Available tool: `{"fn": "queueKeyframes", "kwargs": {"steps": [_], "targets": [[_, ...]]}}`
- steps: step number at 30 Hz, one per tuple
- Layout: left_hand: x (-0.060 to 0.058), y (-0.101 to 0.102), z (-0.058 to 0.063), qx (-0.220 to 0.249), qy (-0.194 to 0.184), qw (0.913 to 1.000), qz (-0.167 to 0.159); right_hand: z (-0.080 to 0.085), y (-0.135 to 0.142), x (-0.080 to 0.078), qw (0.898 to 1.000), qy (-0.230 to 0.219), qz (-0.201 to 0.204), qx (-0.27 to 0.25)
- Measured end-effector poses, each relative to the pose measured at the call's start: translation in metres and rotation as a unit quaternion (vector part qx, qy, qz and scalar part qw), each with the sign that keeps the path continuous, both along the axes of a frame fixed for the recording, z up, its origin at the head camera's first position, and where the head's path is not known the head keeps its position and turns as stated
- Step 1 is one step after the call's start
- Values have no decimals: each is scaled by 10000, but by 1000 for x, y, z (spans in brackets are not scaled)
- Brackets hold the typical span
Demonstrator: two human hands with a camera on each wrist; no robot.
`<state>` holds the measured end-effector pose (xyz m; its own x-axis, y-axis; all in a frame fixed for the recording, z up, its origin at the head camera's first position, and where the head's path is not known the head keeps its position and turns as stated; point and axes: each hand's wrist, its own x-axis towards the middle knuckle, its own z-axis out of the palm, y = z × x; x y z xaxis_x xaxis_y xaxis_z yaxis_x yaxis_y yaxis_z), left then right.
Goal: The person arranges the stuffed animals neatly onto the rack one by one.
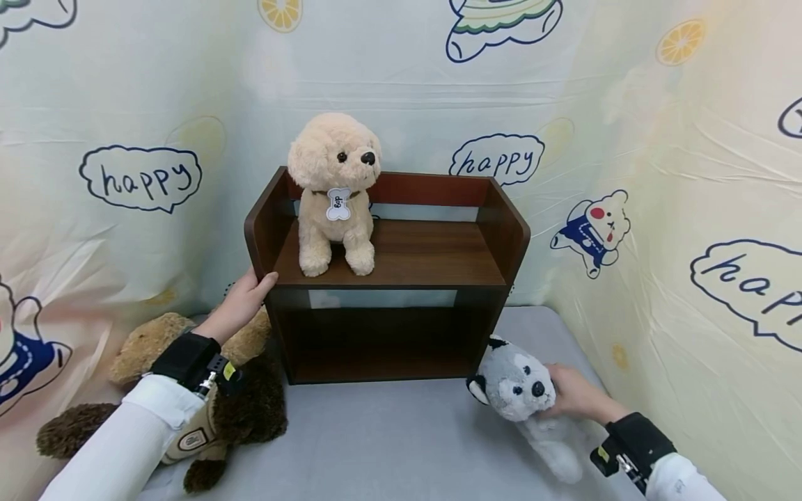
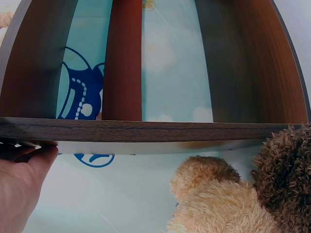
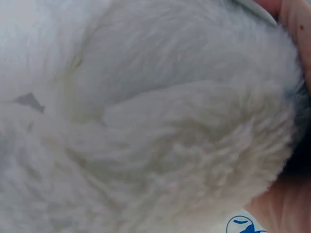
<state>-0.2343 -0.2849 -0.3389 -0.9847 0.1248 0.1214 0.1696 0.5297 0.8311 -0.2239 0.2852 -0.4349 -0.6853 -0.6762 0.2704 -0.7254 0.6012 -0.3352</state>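
Note:
My right hand grips a grey-and-white husky plush around its neck and back, beside the shelf's lower right corner; the plush leans, its head tipped toward the shelf. White fur fills most of the right wrist view, and my fingers show only along its right edge. A dark brown two-tier wooden shelf stands in the middle. Against the outside of its left panel rests my left hand, the thumb near the front edge. On the upper tier's left sits a cream puppy plush with a bone-shaped tag.
Brown and tan plush toys lie left of the shelf, partly under my left forearm. Grey cloth covers the surface below. Printed curtains hang behind and along both sides.

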Motion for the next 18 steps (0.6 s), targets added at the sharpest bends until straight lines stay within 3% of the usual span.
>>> {"fn": "queueKeyframes", "kwargs": {"steps": [6,13,18], "targets": [[-1,-1,-1,-4,13,10000,6,7,-8,6,9998,-168,45,-81],[0,0,-1,-18,22,10000,45,12,-17,12,9974,-699,16,-149],[1,1,1,7,48,10000,24,14,-22,15,9968,-615,275,-434]]}}
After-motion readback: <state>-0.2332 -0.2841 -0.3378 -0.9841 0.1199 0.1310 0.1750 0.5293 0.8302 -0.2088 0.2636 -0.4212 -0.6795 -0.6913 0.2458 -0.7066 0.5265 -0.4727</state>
